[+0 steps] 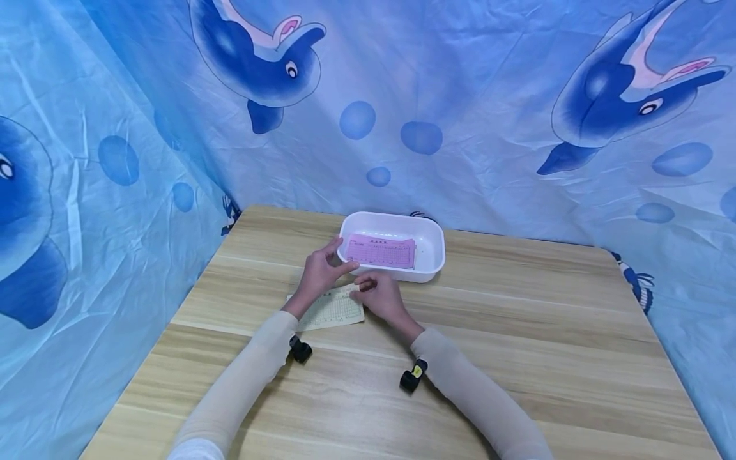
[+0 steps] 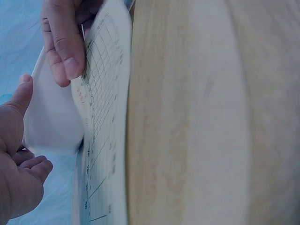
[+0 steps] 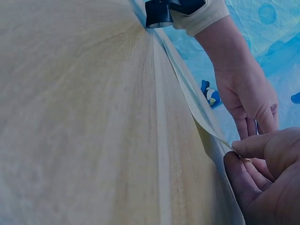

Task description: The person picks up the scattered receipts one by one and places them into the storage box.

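Observation:
A pale yellow-green printed form slip [image 1: 336, 308] with a ruled grid lies on the table. My right hand [image 1: 384, 298] pinches its right corner between thumb and fingers; in the right wrist view the slip's edge bends up to the fingertips [image 3: 243, 146]. My left hand [image 1: 317, 273] is at the near left corner of a white plastic tray [image 1: 428, 276], thumb and fingers spread apart around that corner. Whether it touches the tray is unclear. Pink printed form slips [image 1: 381, 251] lie inside the tray. Part of the yellow-green slip is hidden under the left hand and wrist.
The wooden table [image 1: 517, 332] ends at a blue dolphin-print curtain [image 1: 489, 115] behind and at the sides. Black wrist cameras, one on the left wrist [image 1: 300, 349] and one on the right [image 1: 413, 377], hang low over the tabletop.

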### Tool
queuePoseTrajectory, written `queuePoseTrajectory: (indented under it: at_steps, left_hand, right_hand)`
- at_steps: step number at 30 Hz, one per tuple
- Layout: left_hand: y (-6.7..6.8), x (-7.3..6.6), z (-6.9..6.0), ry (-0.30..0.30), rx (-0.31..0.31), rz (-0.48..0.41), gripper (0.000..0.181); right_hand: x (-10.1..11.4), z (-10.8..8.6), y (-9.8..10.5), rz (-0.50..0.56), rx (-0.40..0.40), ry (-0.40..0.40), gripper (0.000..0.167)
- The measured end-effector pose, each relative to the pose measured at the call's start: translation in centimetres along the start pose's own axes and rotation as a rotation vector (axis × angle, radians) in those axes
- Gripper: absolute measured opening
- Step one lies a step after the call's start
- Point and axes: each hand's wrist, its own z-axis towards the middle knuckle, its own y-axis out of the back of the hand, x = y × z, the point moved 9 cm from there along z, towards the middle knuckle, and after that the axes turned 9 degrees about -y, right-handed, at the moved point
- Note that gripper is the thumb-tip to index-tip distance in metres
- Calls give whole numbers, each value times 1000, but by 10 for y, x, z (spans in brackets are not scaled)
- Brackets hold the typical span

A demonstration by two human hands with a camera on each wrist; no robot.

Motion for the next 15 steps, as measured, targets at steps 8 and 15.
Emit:
queuePoseTrajectory:
  at_steps: [8, 15]
  left_hand:
    - [-1, 0, 1, -11, -9, -18, 84]
    - [-1, 0, 0, -5, 0, -25, 85]
  right_hand:
    - [0, -3, 1, 19, 23, -33, 30]
    - [3, -6, 5, -47, 27, 2, 14]
